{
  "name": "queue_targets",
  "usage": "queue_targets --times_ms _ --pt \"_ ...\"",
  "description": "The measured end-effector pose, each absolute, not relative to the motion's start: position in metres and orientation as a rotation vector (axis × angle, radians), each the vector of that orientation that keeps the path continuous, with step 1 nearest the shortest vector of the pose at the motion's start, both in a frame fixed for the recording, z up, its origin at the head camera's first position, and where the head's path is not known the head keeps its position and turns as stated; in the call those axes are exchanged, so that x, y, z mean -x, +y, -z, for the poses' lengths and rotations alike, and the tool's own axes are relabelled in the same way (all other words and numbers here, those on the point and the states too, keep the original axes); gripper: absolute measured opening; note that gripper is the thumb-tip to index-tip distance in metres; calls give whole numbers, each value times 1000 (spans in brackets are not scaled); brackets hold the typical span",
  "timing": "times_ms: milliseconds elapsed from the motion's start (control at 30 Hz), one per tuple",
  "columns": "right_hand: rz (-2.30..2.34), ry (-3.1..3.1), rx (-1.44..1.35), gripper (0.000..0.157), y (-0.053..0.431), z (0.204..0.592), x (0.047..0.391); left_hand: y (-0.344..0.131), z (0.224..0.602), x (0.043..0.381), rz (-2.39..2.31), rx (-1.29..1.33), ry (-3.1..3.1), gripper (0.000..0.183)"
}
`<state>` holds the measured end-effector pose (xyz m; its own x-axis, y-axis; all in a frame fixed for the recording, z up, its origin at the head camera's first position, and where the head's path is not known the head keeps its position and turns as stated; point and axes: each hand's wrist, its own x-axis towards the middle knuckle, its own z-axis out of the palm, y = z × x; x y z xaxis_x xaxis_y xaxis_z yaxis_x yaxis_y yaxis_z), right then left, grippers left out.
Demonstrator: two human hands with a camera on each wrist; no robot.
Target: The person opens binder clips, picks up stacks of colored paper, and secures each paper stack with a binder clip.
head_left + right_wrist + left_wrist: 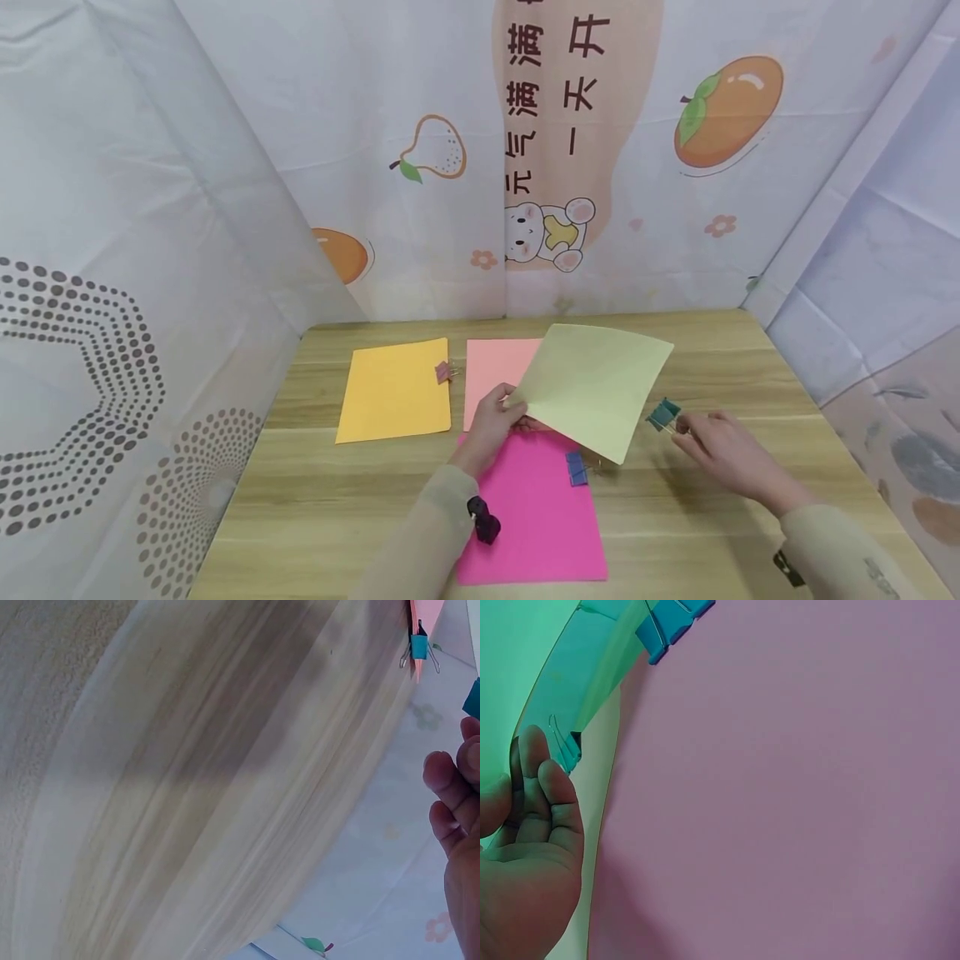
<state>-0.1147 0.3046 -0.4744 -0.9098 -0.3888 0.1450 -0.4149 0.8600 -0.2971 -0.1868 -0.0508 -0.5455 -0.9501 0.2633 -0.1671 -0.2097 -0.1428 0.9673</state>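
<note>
My left hand (491, 425) pinches the lower left corner of a pale yellow sheet (596, 383), holding it tilted above the table. In the left wrist view the thumb lies on one side of this sheet (510, 660) and the fingers on the other. My right hand (727, 454) grips a teal binder clip (663, 414) by its wire handle, close to the sheet's right edge; whether they touch I cannot tell. Under the raised sheet lies salmon paper (487, 367), partly hidden. In the right wrist view it carries a teal clip (420, 646).
Bright pink paper (536, 533) lies in front, a blue binder clip (576, 469) on its right edge. Orange-yellow paper (397, 392) with a dusky pink clip (442, 372) lies at left. The wooden table (337, 517) is bordered by printed cloth walls (420, 275).
</note>
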Motion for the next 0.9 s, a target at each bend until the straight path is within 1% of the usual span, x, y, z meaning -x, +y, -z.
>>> queue_targets --times_ms 367,900 --pt "-499 -2906 -689 10 302 467 124 -55 548 190 -2195 -111 1824 10" --pt "-546 -2968 -657 9 300 460 123 -54 550 185 -2195 -104 1782 11"
